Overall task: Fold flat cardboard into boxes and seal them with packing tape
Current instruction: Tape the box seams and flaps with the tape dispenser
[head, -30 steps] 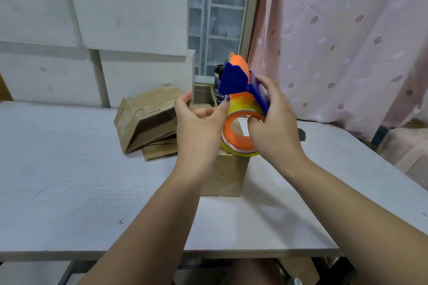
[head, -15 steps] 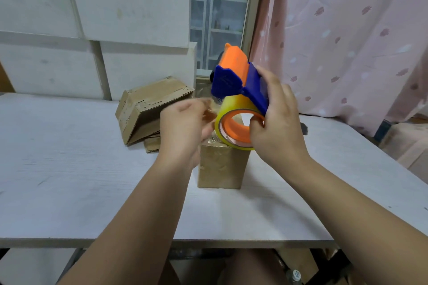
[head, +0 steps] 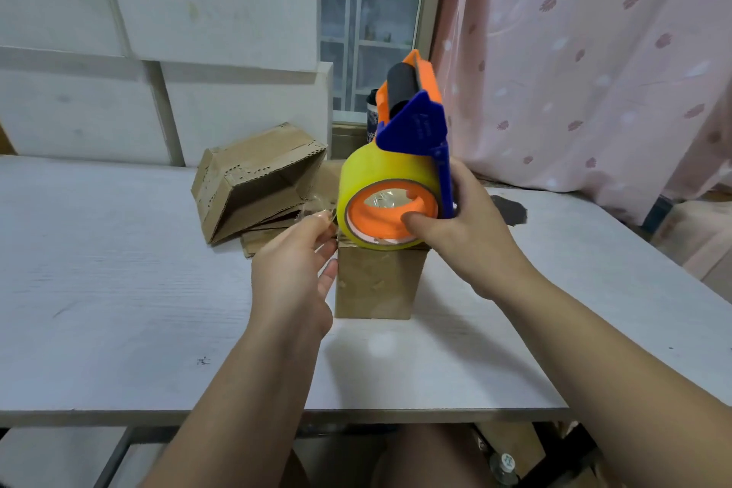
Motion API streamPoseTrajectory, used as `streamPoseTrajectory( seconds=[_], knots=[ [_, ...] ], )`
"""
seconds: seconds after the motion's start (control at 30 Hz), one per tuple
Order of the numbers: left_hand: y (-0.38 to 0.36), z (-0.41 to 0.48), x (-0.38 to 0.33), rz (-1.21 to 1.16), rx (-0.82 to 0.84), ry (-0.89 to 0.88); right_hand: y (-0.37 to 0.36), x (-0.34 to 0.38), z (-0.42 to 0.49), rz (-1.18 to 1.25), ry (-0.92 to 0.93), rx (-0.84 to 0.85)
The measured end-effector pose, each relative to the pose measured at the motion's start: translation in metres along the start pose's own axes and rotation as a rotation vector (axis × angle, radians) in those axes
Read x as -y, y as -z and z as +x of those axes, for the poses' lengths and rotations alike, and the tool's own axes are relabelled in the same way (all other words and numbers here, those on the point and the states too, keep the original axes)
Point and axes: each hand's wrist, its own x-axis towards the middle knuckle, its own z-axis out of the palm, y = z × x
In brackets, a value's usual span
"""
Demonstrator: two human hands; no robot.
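Right hand (head: pixel 471 242) grips the tape dispenser (head: pixel 412 131), now tipped back. Left hand (head: pixel 293 273) has pinched the tape end (head: pixel 317 207) free beside the small box (head: pixel 376 281) — sealing looks next.

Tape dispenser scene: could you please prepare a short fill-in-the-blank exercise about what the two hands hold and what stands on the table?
1. The right hand grips the tape dispenser, whose roll is ____ in colour.
2. The fingers of the left hand pinch the loose tape end next to the small box, which is made of ____.
3. The small box stands on a table whose top is ____.

Missing words: yellow; cardboard; white.
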Motion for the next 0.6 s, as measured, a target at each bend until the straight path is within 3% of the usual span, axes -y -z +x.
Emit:
streamPoseTrajectory(
  seconds=[0.3,0.5,0.6],
  knots=[
    [0.004,-0.015,0.01,-0.149,-0.04,-0.068,-0.005,0.007,0.013,0.079,-0.171,0.022],
    [0.005,-0.013,0.008,-0.183,-0.049,-0.063,-0.008,0.016,0.014,0.164,-0.17,0.111],
    [0.006,-0.015,0.014,-0.154,-0.044,-0.101,-0.007,0.014,0.014,0.221,-0.2,0.066]
  ],
)
